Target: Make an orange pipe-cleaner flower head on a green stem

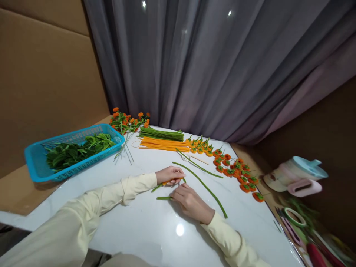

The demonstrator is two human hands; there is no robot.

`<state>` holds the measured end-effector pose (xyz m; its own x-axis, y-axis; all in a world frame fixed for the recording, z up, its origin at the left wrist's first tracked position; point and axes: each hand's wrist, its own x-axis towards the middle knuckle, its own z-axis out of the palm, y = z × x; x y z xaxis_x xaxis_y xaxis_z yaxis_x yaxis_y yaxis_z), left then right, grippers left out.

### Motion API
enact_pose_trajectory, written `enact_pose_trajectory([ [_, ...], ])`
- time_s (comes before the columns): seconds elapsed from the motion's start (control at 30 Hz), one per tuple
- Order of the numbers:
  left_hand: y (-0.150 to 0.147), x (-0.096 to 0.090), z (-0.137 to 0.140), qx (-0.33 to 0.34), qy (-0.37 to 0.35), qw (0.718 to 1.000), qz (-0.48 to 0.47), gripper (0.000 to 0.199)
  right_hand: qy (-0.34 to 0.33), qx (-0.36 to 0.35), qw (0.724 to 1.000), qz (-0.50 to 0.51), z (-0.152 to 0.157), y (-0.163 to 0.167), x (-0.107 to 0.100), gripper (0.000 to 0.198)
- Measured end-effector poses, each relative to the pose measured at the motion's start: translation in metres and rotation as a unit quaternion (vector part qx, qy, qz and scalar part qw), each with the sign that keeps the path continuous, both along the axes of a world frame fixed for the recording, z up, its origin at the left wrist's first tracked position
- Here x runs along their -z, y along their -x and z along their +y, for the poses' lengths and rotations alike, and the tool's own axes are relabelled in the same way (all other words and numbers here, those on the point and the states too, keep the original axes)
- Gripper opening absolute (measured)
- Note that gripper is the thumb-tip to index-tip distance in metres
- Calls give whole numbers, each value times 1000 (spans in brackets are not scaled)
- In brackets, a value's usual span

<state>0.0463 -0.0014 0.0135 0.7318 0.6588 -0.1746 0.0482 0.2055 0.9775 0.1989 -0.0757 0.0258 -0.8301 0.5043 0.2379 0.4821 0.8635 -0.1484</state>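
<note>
My left hand (170, 174) is closed on a small orange chenille flower piece (165, 183), mostly hidden by the fingers. A green chenille stem end (156, 187) sticks out below that hand. Close by, my right hand (190, 203) has its fingers pressed together on a green chenille stem (163, 198), whose end points left. The fingertips of both hands nearly meet over the white table (133, 226). Right of the hands lies a long curved green chenille stem (207, 185), with another green stem (200, 165) behind it.
Bundles of green stems (160, 134) and orange stems (162, 144) lie at the back. Yellow-orange flower heads (200, 150) and orange ones (244, 188) line the right side. A blue basket (35, 172) holds leaves; finished flowers (130, 120) lie behind. A lidded cup (280, 176), tape (294, 217) and tools stand right.
</note>
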Motion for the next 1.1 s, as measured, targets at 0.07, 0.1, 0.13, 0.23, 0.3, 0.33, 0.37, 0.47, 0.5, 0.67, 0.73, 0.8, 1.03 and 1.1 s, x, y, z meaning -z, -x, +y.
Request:
enact_pose_trajectory([
  [0.07, 0, 1, -1, -1, -25, 999, 21, 40, 8, 2, 1000, -11, -2, 1, 0, 17],
  [0.1, 0, 1, -1, -3, -40, 999, 32, 41, 13, 6, 1000, -12, -3, 1, 0, 16],
  [0.13, 1, 1, -2, -5, -56, 997, 44, 42, 18, 10, 1000, -11, -3, 2, 0, 14],
  [0.23, 7, -1, -5, -30, -110, 991, 76, 42, 33, 13, 999, -1, -4, 3, -1, 11],
  [0.3, 16, -5, -8, -49, -143, 984, 92, 38, 40, 4, 999, 12, -4, 4, 0, 10],
  [0.33, 22, -7, -10, -56, -155, 981, 98, 36, 44, -1, 999, 25, -4, 4, 1, 10],
  [0.37, 28, -8, -13, -60, -164, 979, 105, 34, 48, -6, 998, 39, -4, 4, 3, 10],
  [0.47, 46, -10, -21, -62, -169, 976, 125, 36, 44, -6, 997, 65, -4, 6, 7, 13],
  [0.5, 50, -9, -24, -62, -166, 976, 130, 37, 37, -3, 997, 68, -5, 7, 8, 14],
  [0.67, 53, 1, -38, -96, -145, 978, 114, 47, 1, -8, 997, 70, -6, 16, 10, 14],
  [0.73, 50, 5, -40, -122, -137, 978, 101, 50, -9, -7, 997, 71, -6, 20, 11, 14],
  [0.8, 48, 6, -42, -138, -133, 977, 89, 50, -13, -6, 997, 72, -7, 24, 13, 13],
  [1.03, 48, 5, -48, -151, -135, 976, 82, 46, -15, 9, 998, 63, -9, 26, 19, 9],
  [1.1, 48, 5, -48, -149, -140, 975, 84, 45, -18, 17, 998, 63, -8, 24, 19, 9],
])
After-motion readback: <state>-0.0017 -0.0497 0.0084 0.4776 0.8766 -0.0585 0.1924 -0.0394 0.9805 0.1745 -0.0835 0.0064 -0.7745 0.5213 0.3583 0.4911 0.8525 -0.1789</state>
